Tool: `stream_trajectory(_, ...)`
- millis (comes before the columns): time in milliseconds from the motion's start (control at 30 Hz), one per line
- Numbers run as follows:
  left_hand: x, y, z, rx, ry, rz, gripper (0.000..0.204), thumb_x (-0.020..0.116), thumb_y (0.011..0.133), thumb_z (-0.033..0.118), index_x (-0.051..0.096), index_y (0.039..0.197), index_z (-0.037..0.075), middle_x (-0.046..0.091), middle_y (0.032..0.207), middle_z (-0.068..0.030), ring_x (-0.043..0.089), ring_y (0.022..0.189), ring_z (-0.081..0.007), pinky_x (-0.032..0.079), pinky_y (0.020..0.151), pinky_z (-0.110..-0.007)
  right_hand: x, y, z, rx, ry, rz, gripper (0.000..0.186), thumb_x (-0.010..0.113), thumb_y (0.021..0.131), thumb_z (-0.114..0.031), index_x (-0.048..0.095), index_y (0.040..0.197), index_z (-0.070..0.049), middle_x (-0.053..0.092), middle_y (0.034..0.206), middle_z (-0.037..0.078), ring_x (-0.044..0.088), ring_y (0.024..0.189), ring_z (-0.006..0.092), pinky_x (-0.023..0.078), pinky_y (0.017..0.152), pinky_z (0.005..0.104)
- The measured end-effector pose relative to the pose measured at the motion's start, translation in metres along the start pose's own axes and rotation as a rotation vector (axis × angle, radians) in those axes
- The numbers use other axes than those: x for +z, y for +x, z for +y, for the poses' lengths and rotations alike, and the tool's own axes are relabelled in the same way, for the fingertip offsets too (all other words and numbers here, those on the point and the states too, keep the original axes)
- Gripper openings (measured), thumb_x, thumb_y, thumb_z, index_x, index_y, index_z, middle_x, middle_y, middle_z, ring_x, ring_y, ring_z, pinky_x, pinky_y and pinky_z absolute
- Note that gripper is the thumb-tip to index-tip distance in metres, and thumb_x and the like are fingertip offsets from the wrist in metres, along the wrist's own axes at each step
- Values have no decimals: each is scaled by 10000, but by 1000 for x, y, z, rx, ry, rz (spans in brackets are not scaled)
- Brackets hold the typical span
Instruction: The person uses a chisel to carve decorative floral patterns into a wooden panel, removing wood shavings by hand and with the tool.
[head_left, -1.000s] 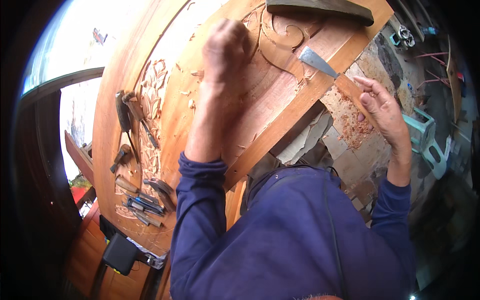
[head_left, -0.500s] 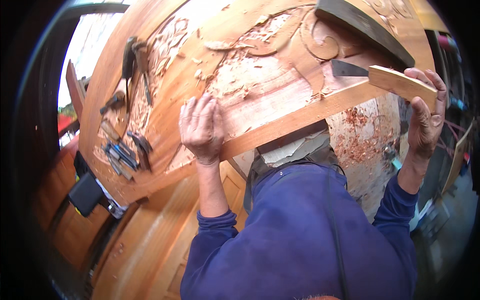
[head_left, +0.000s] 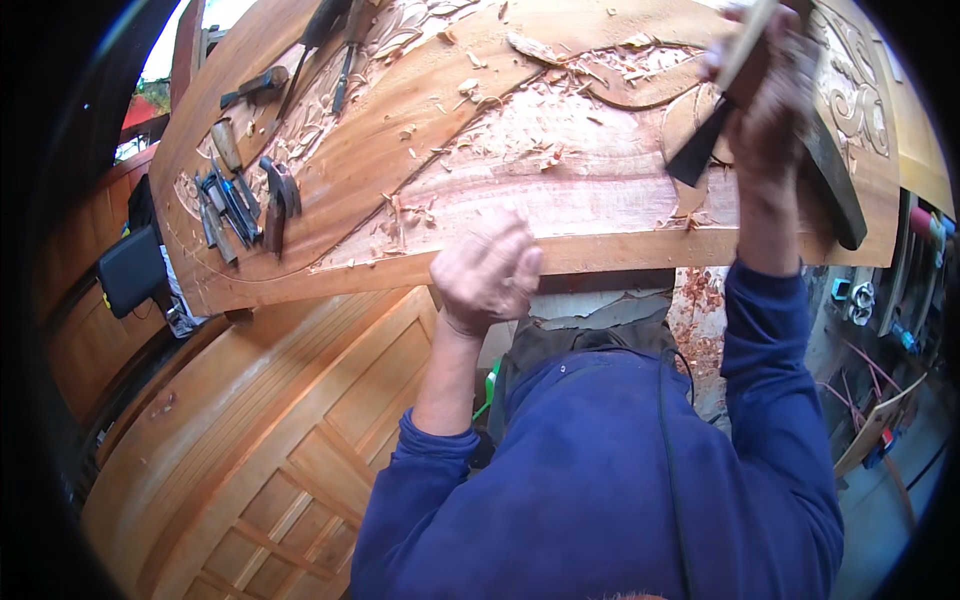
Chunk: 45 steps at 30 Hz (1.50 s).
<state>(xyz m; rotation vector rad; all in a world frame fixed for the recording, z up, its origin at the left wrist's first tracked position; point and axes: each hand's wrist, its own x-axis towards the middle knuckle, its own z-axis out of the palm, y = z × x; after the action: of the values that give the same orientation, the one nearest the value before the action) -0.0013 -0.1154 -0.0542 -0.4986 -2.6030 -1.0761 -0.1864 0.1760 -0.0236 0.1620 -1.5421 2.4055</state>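
My right hand (head_left: 768,125), blurred by motion, is closed round the flat wooden handle of a carving knife above the right part of a carved wooden panel (head_left: 330,270). Its dark, broad blade (head_left: 699,146) points down and to the left over a carved scroll. Beside that wrist, a long dark block (head_left: 838,185) with a curved edge lies on the panel. My left hand (head_left: 488,268), also somewhat smeared, is at the near edge of the panel. Its fingers are loosely bent with the thumb apart, and nothing shows in them.
Several chisels (head_left: 228,205) lie on the panel's left side, with a small hammer-like tool (head_left: 278,195) and more dark-handled tools (head_left: 255,87) near them. Wood shavings (head_left: 405,220) are scattered about. A panelled wooden door (head_left: 300,480) lies lower left; a black box-shaped object (head_left: 133,270) is beyond the left corner.
My right hand has brought the knife from beyond the near edge up over the panel. My left hand has come off the panel's surface and moved right. The view has shifted.
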Motion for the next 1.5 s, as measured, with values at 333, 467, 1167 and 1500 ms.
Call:
stream_trajectory(333,2,29,4,118,-325,-318,314,655,1000,274,791,847,37,814,941,-155,794,891,-306,622,877,-407,70,26,89,159,-36,273,276,633,1082,-274,546,1278,-100,650,925,39,653,622,129,553,509,264)
stream_trajectory(467,5,75,-53,-120,-521,97,482,477,1127,262,722,825,-22,766,823,-138,764,825,-247,606,861,-374,68,28,103,132,-130,295,228,606,1102,-350,564,1111,-125,602,817,0,606,574,113,517,479,259)
stream_trajectory(1167,64,234,-90,-266,-1433,-65,473,460,1123,396,437,1472,78,581,1362,-109,583,1229,-176,492,1034,-325,140,-1,103,182,195,200,265,538,1144,-205,608,1305,-6,698,1098,52,670,989,100,558,851,238)
stream_trajectory(1500,88,232,-109,-199,-1457,123,130,595,1119,140,647,1220,77,672,1109,15,636,1017,-63,531,892,-222,135,-12,131,109,47,86,324,532,1141,-165,615,1408,-1,698,1257,74,650,1117,126,532,941,253)
